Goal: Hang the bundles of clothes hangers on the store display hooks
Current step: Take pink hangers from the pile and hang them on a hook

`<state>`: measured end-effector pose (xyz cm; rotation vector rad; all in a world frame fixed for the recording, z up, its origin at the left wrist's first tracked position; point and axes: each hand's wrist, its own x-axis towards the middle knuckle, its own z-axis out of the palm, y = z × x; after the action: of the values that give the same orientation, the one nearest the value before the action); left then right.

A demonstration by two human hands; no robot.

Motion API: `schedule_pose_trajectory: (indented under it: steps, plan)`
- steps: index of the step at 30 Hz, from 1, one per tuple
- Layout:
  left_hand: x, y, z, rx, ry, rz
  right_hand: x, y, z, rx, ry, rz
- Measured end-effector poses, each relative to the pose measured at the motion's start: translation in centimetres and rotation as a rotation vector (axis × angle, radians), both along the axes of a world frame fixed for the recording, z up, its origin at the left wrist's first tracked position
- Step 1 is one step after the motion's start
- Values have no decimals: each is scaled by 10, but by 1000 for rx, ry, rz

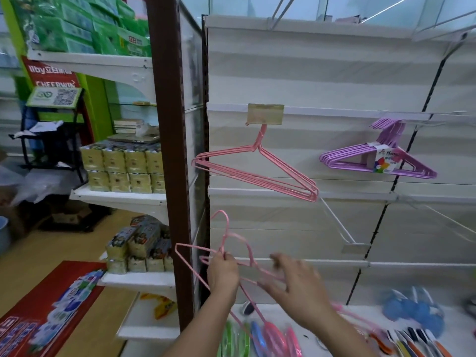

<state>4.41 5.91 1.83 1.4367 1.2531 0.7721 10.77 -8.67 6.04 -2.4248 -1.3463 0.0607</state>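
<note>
A person holds loose pink hangers point(206, 256) low in front of a white display panel point(334, 81), the left hand point(222, 273) pinching them at the neck, where the hooks rise above the fingers. The right hand point(298, 284) is blurred; its fingers are spread over the hangers' lower wires, and whether they close on a wire cannot be told.

The hangers' long axis runs from above and left of the left hand down toward the right hand and past it, with the hook ends pointing up toward the panel. Straight above the left hand, a pink bundle point(255, 171) already hangs from a hook behind a yellowed price tag point(265, 114). Above and to the right of the right hand, an empty display hook point(334, 220) slants out from the panel, nearer that hand than the left. Farther up and right hangs a purple bundle point(378, 161) with a paper label.

The coming move appears to turn on lifting the hook ends up and rightward to the empty hook, the left hand leading, since it holds the neck.

Below the hands, more coloured hangers point(270, 336) lie on the bottom shelf point(360, 311).
</note>
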Motion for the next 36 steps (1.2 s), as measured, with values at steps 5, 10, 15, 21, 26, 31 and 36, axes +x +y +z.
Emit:
schedule_pose_trajectory:
  steps: [5,10,15,21,26,31,36]
  plan:
    - [15,-11,0,7,-121,-22,19,2,-38,320,372,-205]
    - [30,-28,1,29,-196,1,33,16,-38,364,367,-258]
    - [45,-37,12,-222,-340,-147,38,30,-23,219,285,-156]
    - [70,-34,33,-560,-665,-129,52,22,-6,53,129,-127]
    - [89,-36,61,-278,-491,-324,71,12,11,199,-15,-279]
    - [84,-18,87,459,-39,-26,116,8,41,241,-59,-205]
    - [114,3,118,616,212,-265,141,20,49,211,-31,-20]
